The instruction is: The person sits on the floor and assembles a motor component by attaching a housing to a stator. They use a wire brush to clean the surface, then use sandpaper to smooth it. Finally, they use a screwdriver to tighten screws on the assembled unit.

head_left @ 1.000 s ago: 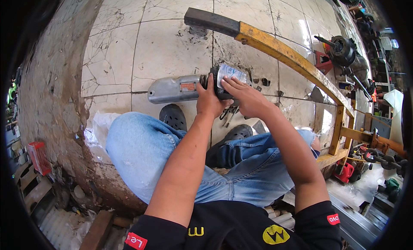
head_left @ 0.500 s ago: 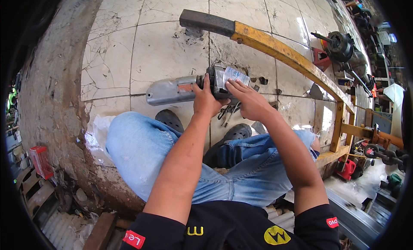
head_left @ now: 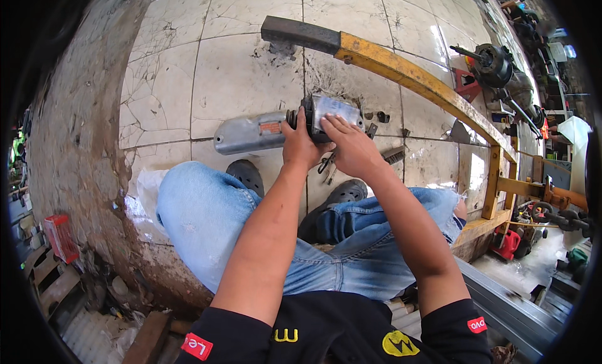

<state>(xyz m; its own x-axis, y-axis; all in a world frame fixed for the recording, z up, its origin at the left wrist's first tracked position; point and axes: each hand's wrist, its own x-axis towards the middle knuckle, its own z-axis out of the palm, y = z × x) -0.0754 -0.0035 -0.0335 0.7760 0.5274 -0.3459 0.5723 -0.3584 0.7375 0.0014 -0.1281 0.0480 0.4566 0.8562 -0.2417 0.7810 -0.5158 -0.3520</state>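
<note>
An elongated silver metal casing [head_left: 244, 132] with an orange label lies on the tiled floor, joined at its right end to a black ribbed part and a silver housing [head_left: 332, 105] topped by what looks like a pale sheet or label. My left hand [head_left: 300, 144] is closed round the black middle part, thumb and fingers on either side. My right hand [head_left: 351, 147] lies on the housing with fingers stretched out flat, partly covering it. A few small metal parts [head_left: 382, 117] and tool-like pieces lie beside the assembly.
A yellow steel beam and frame [head_left: 407, 72] arches beyond and right of my hands, with a chain [head_left: 558, 216] at right. Greasy machinery [head_left: 492, 66], a red stand [head_left: 467, 85] and a red jug [head_left: 508, 242] sit rightward. A red crate [head_left: 59, 235] is at lower left; cluttered shelves line the right.
My right hand has shifted slightly on the housing, its fingertips now further left than half a second ago. The arms sit a little differently; my left hand keeps its hold.
</note>
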